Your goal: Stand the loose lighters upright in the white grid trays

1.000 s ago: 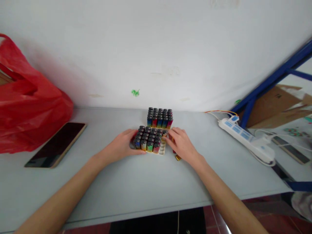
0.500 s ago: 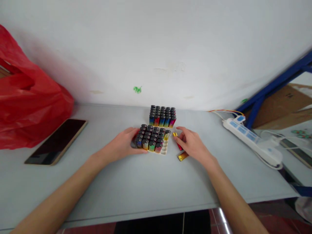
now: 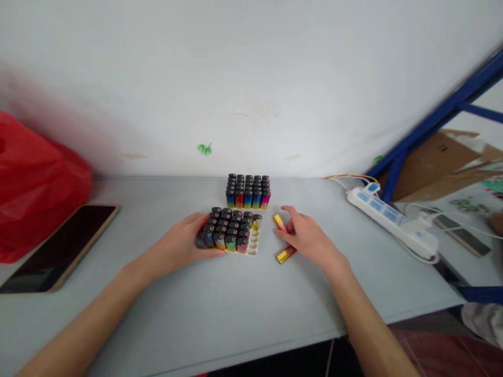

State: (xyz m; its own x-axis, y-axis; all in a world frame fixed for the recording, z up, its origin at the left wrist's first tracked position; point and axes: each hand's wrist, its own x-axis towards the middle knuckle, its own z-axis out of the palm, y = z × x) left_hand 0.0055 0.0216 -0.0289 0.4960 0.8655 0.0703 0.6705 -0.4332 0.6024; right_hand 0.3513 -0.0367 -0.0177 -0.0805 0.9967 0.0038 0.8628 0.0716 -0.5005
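Note:
My left hand (image 3: 188, 238) is closed around the left side of a white tray (image 3: 252, 251) packed with black-topped lighters (image 3: 226, 230), its thumb along the front edge. The tray's right column shows bare slots, with one yellow lighter (image 3: 256, 222) standing at its far end. To the right of it, my right hand (image 3: 310, 235) hovers with thumb and index finger apart around a red-and-gold lighter (image 3: 280, 222). Another gold lighter (image 3: 285, 254) lies on the table below that hand, partly covered by it.
Behind the tray stands a second block of lighters (image 3: 248, 193) near the wall. A phone (image 3: 58, 246) and a red plastic bag (image 3: 39, 183) are on the left. On the right lie a white power strip (image 3: 393, 222) with cables, a blue metal frame (image 3: 432, 128) and a cardboard box (image 3: 440, 162).
The view has shifted, moving the scene leftward. My right thumb and index finger have spread wider around the red-and-gold lighter. My left hand keeps its hold on the tray.

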